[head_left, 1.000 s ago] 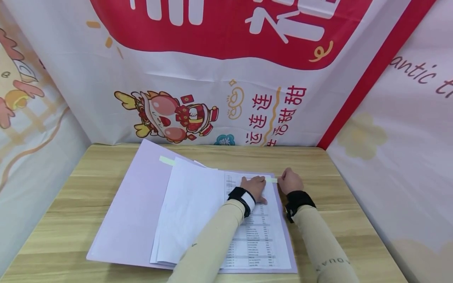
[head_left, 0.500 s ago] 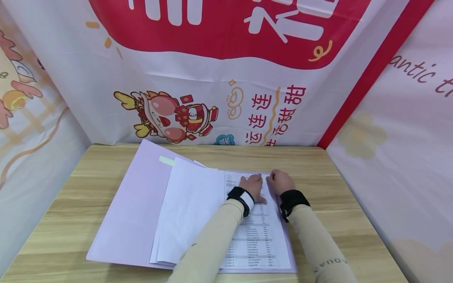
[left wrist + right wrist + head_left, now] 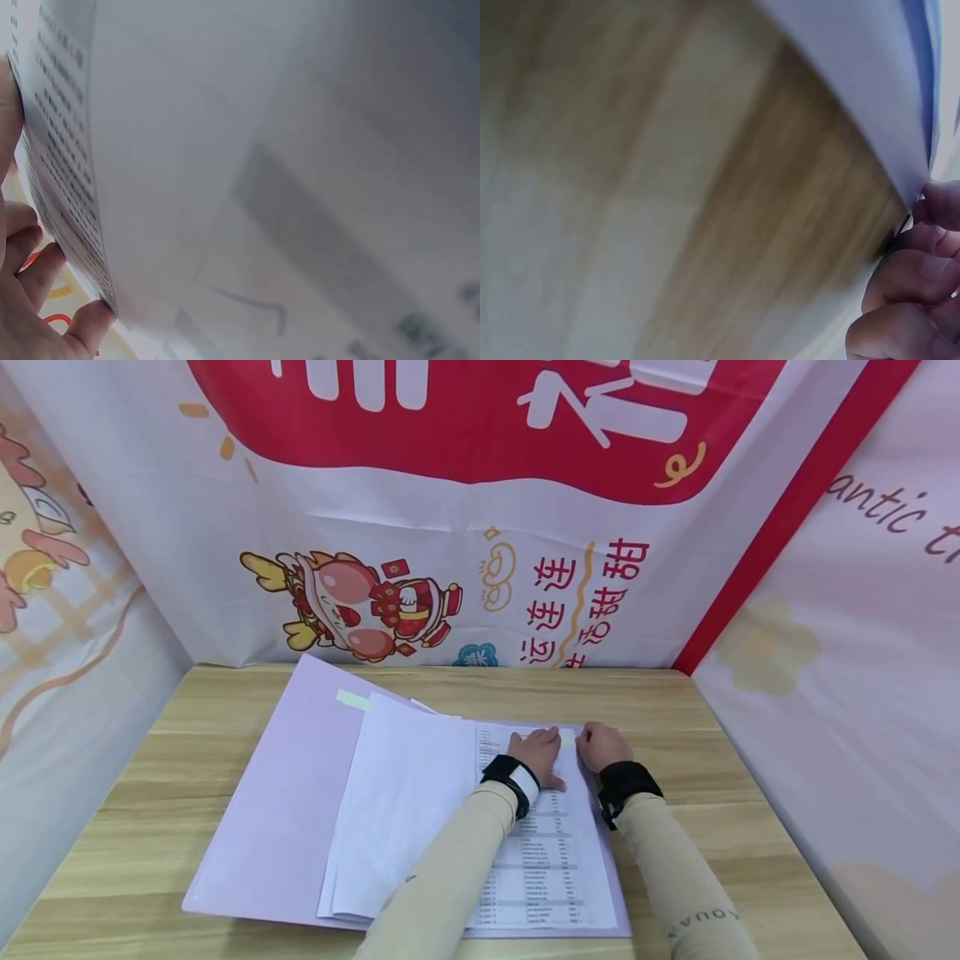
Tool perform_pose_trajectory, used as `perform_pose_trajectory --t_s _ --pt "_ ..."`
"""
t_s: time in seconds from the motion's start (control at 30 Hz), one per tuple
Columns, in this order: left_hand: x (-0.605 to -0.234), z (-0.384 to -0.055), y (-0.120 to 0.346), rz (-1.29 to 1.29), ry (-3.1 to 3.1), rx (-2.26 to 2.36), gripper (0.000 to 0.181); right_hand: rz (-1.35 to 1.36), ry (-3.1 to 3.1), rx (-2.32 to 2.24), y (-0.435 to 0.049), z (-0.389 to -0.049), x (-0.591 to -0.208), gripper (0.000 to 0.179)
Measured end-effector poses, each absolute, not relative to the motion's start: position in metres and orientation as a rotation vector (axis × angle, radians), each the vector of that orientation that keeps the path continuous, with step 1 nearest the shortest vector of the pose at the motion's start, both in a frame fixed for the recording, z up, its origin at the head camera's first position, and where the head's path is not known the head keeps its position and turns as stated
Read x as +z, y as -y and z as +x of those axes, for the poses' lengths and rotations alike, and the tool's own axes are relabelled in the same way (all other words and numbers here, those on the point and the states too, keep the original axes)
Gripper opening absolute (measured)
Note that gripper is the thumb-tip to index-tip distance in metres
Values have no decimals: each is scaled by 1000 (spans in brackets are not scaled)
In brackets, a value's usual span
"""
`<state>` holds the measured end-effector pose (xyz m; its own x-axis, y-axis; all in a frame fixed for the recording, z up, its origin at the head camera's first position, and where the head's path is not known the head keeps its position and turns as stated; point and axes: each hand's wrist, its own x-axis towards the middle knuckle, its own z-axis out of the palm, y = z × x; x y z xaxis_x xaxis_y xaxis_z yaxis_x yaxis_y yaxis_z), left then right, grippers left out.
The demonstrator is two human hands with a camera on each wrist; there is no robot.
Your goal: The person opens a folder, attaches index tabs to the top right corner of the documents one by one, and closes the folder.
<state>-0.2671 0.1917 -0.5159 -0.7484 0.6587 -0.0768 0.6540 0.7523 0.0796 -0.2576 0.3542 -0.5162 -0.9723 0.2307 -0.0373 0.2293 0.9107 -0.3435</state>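
A lavender folder lies spread on the table with paper in it. My left hand rests on the printed sheet on its right side, fingers extended and thumb apart. In the left wrist view, fingertips touch the page's edge. At the folder's upper right edge, my right hand has curled fingers, with thumb and forefinger pinching the edge in the right wrist view. A pale yellow-green strip shows between the hands; its right end is hidden by the right hand.
A blank white sheet lies turned over the folder's left half. Another pale strip sits on the left cover. The wood-grain table meets a printed cloth at the back, with cloth on both sides.
My right hand moved left onto the folder's edge, covering the strip, then shifted slightly right again, leaving a shorter piece of it visible. The left hand has stayed nearly still.
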Motion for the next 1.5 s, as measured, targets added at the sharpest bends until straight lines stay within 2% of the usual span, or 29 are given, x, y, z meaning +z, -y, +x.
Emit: perform_pose_trajectory --t_s 0.63,1.03,1.5 --pt "-526 -271 -199 1078 -2847 -1 85 -327 3036 590 -341 -261 -511 23" --pt "-518 -269 -197 1063 -2815 -43 83 -427 3028 592 -350 -261 -514 19" --pt "-519 -270 -199 1057 -2827 -2 82 -326 3106 657 -349 -258 -509 24"
